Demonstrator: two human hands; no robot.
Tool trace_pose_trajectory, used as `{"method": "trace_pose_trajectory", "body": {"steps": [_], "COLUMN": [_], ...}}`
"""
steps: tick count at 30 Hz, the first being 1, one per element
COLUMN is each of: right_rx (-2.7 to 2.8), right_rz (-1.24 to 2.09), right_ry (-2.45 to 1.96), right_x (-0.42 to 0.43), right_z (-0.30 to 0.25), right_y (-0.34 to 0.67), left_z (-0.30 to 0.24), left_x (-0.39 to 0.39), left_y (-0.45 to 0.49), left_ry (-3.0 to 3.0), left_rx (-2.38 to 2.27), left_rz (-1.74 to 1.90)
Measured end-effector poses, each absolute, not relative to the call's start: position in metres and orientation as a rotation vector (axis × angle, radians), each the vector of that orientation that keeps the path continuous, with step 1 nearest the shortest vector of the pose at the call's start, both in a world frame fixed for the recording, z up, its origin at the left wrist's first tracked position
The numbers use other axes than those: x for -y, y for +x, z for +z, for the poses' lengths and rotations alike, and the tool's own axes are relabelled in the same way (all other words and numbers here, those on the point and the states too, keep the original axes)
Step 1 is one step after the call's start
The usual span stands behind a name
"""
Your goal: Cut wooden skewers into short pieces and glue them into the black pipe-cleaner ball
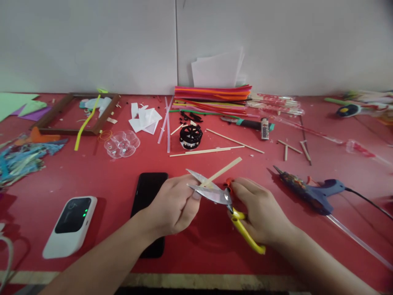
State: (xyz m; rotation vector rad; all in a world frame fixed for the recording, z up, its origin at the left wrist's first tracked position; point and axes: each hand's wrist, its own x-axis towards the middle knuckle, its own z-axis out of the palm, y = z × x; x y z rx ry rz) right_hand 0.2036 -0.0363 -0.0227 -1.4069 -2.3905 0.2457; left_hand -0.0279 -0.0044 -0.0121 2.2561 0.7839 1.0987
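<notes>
My left hand [175,200] pinches the near end of a flat wooden stick [225,169], which slants up to the right. In my right hand [260,205] are scissors [216,194] with yellow handles and a red part near the pivot. Their blades are parted, with the stick lying between them close to my left fingertips. Just beyond my hands, thin wooden sticks [202,152] lie on the red table beside a small black round openwork piece [190,137] with a white base. A black phone [150,188] lies partly under my left hand and forearm.
A glue gun [310,190] with a clear glue stick lies at right. At left are a white device with a screen [70,226], a brown frame [69,132] and a clear flower-shaped palette [122,144]. Coloured pipe cleaners [211,95] and a cutter [250,124] lie behind.
</notes>
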Motion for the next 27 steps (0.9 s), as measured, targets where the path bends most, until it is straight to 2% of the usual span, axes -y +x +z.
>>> {"method": "trace_pose_trajectory", "body": {"steps": [14,19,27], "right_rx": [2.405,2.44,2.369], "right_rz": [0.179,0.188,0.259], "right_ry": [-1.329,-1.369,-1.741], "right_x": [0.037,0.034,0.067], "right_z": [-0.023,-0.021,0.002], "right_y": [0.21,0.206,0.196], "left_z": [-0.012,-0.013,-0.019], "left_x": [0.002,0.002,0.01], "left_y": [-0.025,-0.024,-0.018], "left_ry": [2.291,2.295,2.099], "left_rx": [-0.689,-0.799,-1.078], "left_rz": [1.132,1.192,1.174]}}
